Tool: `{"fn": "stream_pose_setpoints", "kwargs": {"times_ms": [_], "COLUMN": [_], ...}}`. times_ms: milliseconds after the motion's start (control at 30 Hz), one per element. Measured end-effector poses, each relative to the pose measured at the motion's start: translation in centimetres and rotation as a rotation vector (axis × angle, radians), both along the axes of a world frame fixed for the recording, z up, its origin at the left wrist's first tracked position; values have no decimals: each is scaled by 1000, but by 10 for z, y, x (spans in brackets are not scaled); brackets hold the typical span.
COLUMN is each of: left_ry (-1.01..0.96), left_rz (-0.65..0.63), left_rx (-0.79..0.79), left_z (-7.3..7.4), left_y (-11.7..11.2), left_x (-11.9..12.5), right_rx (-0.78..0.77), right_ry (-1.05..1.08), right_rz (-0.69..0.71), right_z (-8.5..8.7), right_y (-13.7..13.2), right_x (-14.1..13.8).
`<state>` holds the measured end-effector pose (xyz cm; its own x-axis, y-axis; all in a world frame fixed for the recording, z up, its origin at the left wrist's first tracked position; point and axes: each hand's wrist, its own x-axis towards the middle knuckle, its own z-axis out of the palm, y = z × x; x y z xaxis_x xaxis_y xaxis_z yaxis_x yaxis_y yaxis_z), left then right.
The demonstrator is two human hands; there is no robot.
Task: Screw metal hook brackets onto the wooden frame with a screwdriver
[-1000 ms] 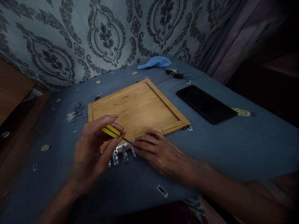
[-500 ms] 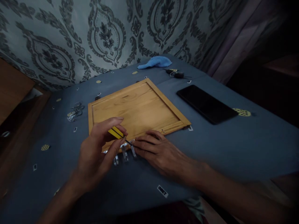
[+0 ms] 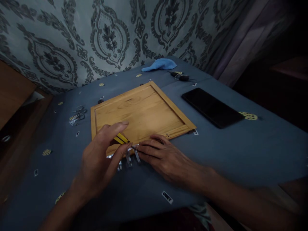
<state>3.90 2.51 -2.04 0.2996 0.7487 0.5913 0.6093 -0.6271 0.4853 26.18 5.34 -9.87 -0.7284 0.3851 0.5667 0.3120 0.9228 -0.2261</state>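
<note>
A square wooden panel with a raised frame lies on the blue cloth. My left hand is closed round a yellow-and-black screwdriver, whose tip points at a metal hook rack at the panel's near edge. My right hand lies beside it with fingers pressed onto the rack's metal strip. Several silver hooks stick out toward me below the strip.
A black phone lies to the right of the panel. A light blue rag and a dark key fob sit at the back by the patterned wall. Loose metal parts lie to the left, wooden furniture beyond them.
My left hand has moved a little right and down with the screwdriver, covering more of its handle. My right hand and the panel have stayed put.
</note>
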Motion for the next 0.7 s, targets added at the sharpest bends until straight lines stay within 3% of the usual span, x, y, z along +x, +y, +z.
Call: {"fn": "stream_pose_setpoints", "kwargs": {"times_ms": [167, 300, 700], "left_ry": [-129, -218, -86], "left_rz": [-59, -3, -46], "left_rx": [-177, -135, -172], "left_z": [11, 17, 6], "left_y": [-3, -4, -3], "left_x": [3, 5, -2], "right_rx": [-25, -23, -23], "right_ry": [-19, -1, -1], "right_rz": [0, 7, -2], "right_z": [1, 1, 0], "right_y": [0, 0, 0], "right_x": [0, 0, 0]}}
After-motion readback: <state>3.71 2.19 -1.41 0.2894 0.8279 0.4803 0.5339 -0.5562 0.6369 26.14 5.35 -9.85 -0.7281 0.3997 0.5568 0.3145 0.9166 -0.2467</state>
